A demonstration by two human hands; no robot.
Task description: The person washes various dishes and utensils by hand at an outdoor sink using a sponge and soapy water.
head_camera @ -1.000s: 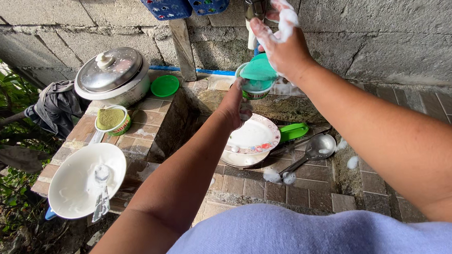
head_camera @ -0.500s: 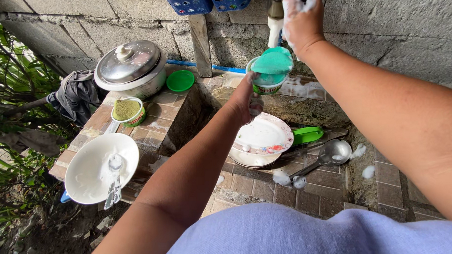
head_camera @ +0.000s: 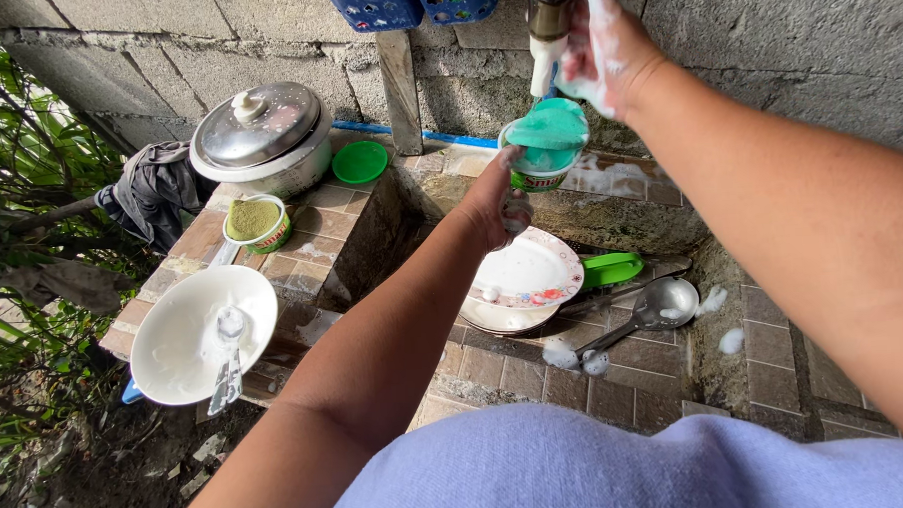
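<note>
The left hand (head_camera: 497, 207) grips a small tub (head_camera: 540, 166) with a green sponge (head_camera: 552, 123) on top, holding it just under the tap (head_camera: 546, 20), while the soapy right hand (head_camera: 604, 38) is closed around the tap's top, though the frame edge cuts off its fingertips. With suds on both hands, the tub could slip and drop onto the plates (head_camera: 522, 277) stacked right below it. If water comes fast, it may knock the loose sponge off or splash over the ladle (head_camera: 653, 307).

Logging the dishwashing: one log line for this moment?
left hand: holds tub | right hand: on tap | plates below
</note>
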